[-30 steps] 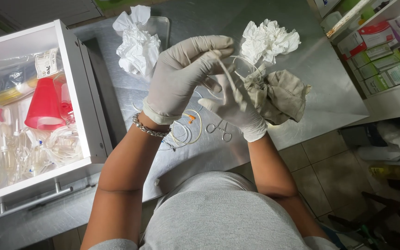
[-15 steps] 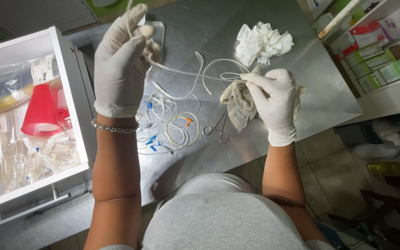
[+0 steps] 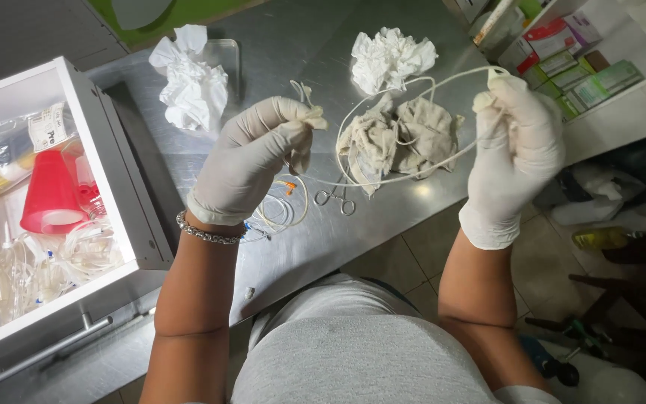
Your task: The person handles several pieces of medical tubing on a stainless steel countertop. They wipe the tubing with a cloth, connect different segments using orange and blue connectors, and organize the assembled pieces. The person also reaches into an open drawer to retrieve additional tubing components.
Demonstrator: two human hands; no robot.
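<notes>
Between gloved hands: tubing (image 3: 383, 105) looped, ends pinched in fingers (image 3: 304, 120).

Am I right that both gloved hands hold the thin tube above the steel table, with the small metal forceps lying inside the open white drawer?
Not quite. The head view shows the forceps lying on the steel table, not in the white drawer. The rest holds: the left hand and right hand hold the thin tube above the table.
</notes>
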